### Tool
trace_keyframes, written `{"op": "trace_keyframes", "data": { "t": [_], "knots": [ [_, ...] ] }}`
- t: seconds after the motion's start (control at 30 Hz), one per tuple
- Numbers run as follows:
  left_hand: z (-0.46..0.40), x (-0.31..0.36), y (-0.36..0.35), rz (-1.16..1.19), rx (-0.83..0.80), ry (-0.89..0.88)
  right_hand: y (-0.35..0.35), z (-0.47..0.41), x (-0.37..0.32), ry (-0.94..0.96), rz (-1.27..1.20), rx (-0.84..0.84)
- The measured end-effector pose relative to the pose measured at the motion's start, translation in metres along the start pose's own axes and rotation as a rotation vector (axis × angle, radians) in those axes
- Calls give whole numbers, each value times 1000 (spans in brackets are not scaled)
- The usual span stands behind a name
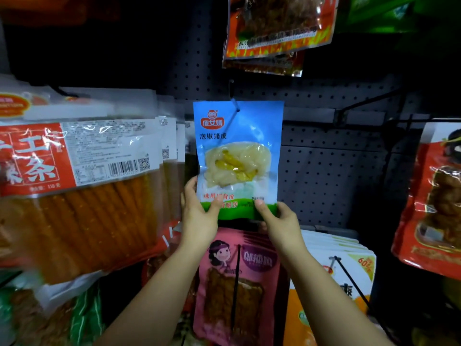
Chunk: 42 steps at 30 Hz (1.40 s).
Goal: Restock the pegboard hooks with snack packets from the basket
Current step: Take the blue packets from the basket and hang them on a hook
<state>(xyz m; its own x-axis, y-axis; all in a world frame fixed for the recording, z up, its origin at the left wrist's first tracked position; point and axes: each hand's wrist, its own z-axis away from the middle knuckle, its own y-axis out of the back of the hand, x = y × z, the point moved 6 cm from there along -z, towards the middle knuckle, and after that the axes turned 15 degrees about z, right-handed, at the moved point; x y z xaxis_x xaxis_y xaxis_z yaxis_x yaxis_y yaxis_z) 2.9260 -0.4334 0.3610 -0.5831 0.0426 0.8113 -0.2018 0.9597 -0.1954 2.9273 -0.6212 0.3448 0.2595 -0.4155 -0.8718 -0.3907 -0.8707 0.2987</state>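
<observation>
A blue snack packet (238, 151) with pale pickled contents and a green bottom band hangs against the dark pegboard (331, 171). A thin hook (233, 106) passes through the hole at its top. My left hand (199, 216) pinches the packet's lower left corner, thumb in front on the green band. At the lower right corner my right hand (277, 221) pinches it the same way. The basket is not in view.
Large orange-stick packets (82, 196) hang close on the left. A pink packet (237, 283) on a black hook hangs below my hands, with white-and-orange packets (334, 275) beside it. Red packets hang above (277, 26) and at the right edge (434, 201).
</observation>
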Motion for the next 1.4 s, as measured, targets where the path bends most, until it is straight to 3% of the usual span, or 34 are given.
{"op": "trace_keyframes", "data": {
  "t": [0.23, 0.47, 0.57, 0.73, 0.97, 1.13, 1.4],
  "knots": [
    [72, -20, 35, 233, -68, 263, 4, 82, 20, -82, -134, -44],
    [172, 1, 64, 243, -276, 283, 31, 199, 39, -88, -106, -36],
    [223, 0, 55, 243, -424, 324, 53, 255, 64, -164, -60, 4],
    [330, -37, 18, 188, -681, 569, 102, 355, 124, -407, 22, 90],
    [492, -118, -41, 118, -969, 869, 189, 501, 240, -816, 91, 268],
    [625, -201, -92, 7, -1057, 1040, 263, 588, 348, -1084, 153, 371],
    [847, -378, -145, -254, -1001, 1282, 326, 689, 568, -1328, 267, 211]
  ]
}}
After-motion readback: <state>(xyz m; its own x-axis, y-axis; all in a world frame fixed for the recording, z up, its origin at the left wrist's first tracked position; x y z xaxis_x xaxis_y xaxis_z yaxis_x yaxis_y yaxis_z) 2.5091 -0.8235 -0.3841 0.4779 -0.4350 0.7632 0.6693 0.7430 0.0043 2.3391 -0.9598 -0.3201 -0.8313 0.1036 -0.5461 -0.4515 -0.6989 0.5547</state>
